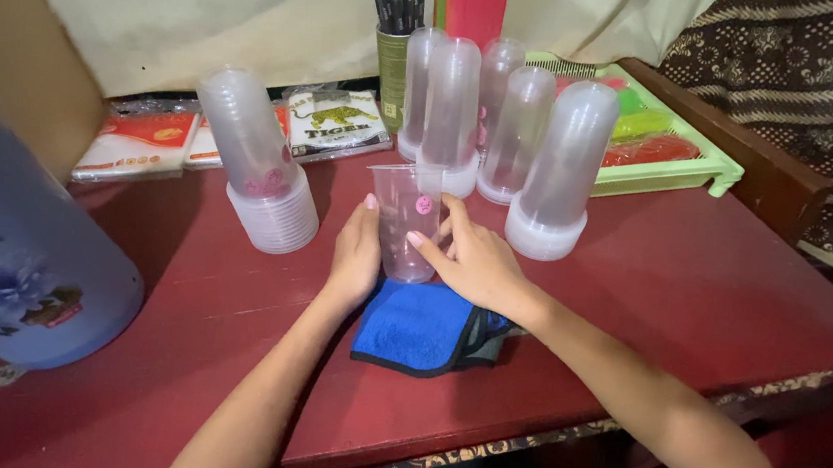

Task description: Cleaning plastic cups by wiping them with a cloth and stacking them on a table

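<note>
Standing upright on the red desk (633, 283) beside a blue cloth (413, 326), the clear plastic cup (403, 225) looks light, thin, slippery and easily crushed, with the left hand (356, 257) and right hand (474, 261) closed gently around its sides.

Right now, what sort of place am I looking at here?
Probably a small drink stall or home counter. Stacks of upturned clear plastic cups stand on a dark red table, with a cup of black straws behind. Both hands, left hand and right hand, hold a single upright cup.
</note>
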